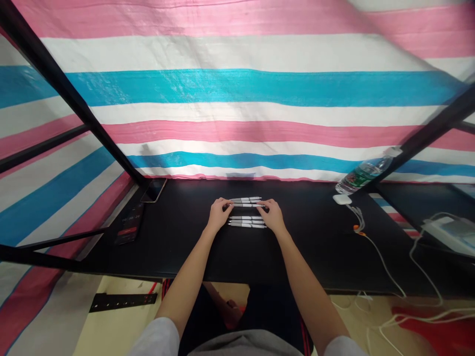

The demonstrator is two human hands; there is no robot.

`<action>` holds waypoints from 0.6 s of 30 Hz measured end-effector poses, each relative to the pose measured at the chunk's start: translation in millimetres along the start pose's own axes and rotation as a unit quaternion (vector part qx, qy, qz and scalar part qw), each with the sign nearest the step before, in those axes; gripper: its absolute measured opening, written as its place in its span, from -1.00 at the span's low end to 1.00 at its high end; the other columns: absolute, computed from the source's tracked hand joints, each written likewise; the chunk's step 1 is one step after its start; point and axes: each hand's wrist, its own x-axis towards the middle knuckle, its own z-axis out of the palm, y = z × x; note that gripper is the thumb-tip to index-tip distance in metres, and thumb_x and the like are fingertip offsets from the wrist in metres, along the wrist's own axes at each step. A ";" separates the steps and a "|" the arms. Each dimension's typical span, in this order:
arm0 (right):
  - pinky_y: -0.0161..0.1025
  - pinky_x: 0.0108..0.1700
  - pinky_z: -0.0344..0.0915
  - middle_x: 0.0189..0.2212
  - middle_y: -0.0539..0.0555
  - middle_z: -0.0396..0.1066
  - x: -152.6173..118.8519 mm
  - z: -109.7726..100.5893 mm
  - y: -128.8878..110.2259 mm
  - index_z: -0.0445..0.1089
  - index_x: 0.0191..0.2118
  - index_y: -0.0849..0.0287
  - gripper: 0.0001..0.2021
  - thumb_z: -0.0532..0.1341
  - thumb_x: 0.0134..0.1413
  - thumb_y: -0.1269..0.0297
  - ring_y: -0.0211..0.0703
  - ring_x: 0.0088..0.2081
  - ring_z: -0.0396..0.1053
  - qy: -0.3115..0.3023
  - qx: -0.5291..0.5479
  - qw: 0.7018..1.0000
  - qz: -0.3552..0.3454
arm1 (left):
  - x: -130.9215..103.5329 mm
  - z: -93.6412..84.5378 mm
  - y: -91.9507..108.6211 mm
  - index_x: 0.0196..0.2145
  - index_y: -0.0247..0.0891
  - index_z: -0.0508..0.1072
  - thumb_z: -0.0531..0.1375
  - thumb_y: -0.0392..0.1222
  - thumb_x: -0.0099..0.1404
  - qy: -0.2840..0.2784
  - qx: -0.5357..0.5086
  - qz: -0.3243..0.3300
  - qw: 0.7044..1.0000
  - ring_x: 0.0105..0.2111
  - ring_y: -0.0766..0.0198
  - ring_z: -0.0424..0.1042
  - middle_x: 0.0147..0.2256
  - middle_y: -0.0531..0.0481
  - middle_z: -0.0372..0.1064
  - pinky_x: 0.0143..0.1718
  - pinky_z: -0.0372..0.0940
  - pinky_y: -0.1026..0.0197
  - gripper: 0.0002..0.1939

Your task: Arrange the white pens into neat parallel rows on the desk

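Note:
My left hand (219, 213) and my right hand (272, 215) pinch the two ends of a white pen (246, 205), which lies crosswise between them at the near side of a small group. Just beyond it, a couple of similar white pens (248, 199) rest side by side on the black desk. Closer to me, below a strip of bare desk, lies a second row of white pens (247, 222) with grey and dark parts. Fingertips cover both ends of the held pen. Whether it is lifted or touching the desk I cannot tell.
At the left of the black desk (178, 247) lie a phone with a lit timer (129, 222) and another phone (154, 190). A plastic bottle (363, 175) stands at the back right, near a white charger (342, 199) and cables (382, 262). Black frame bars and striped sheeting enclose the desk.

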 end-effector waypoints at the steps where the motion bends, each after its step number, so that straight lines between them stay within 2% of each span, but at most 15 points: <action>1: -0.12 -0.22 0.32 -0.37 0.10 0.35 0.4 -1.8 -2.0 0.54 -0.27 0.13 -0.74 0.19 0.06 0.11 -0.11 -0.37 0.30 -0.002 0.023 1.000 0.007 | 0.3 -0.5 2.3 -0.31 -0.23 0.56 0.23 -0.23 0.22 0.004 -0.033 -0.007 0.999 -0.38 0.27 0.33 -0.37 -0.03 0.40 -0.32 0.22 0.21 -0.88; 6: -0.27 -0.44 0.23 -0.54 -0.02 0.29 1.7 -8.1 -12.5 0.47 -0.22 0.16 -0.67 0.17 0.09 0.01 -0.23 -0.53 0.23 -0.033 0.152 0.985 0.074 | 0.7 -2.8 14.4 -0.26 -0.27 0.56 0.24 -0.05 0.21 -0.018 -0.187 -0.069 0.980 -0.42 0.31 0.34 -0.38 -0.03 0.44 -0.37 0.22 0.26 -0.75; 11: -0.31 -0.50 0.16 -0.64 -0.06 0.22 2.4 -10.4 -21.1 0.43 -0.37 0.17 -0.62 0.19 0.04 -0.09 -0.26 -0.57 0.20 -0.035 0.233 0.965 0.112 | 1.0 -2.4 18.4 -0.28 -0.30 0.57 0.27 0.00 0.16 -0.017 -0.234 -0.099 0.967 -0.42 0.29 0.36 -0.45 -0.01 0.44 -0.34 0.24 0.25 -0.70; 14: -0.30 -0.45 0.21 -0.59 -0.03 0.29 2.4 -11.5 -24.6 0.45 -0.36 0.16 -0.65 0.25 -0.02 -0.07 -0.25 -0.53 0.24 -0.030 0.265 0.957 0.115 | 1.8 -1.5 17.1 -0.37 -0.31 0.55 0.27 0.02 0.14 -0.007 -0.242 -0.107 0.964 -0.46 0.31 0.35 -0.49 0.00 0.42 -0.36 0.24 0.25 -0.70; 18: -0.30 -0.43 0.23 -0.44 0.02 0.38 1.2 -11.2 -28.3 0.43 -0.30 0.15 -0.69 0.29 -0.05 0.00 -0.27 -0.49 0.25 -0.042 0.270 0.959 0.081 | 1.6 -1.8 16.7 -0.53 -0.30 0.45 0.23 0.08 0.17 0.014 -0.207 -0.112 0.972 -0.53 0.36 0.26 -0.58 0.06 0.32 -0.42 0.17 0.27 -0.64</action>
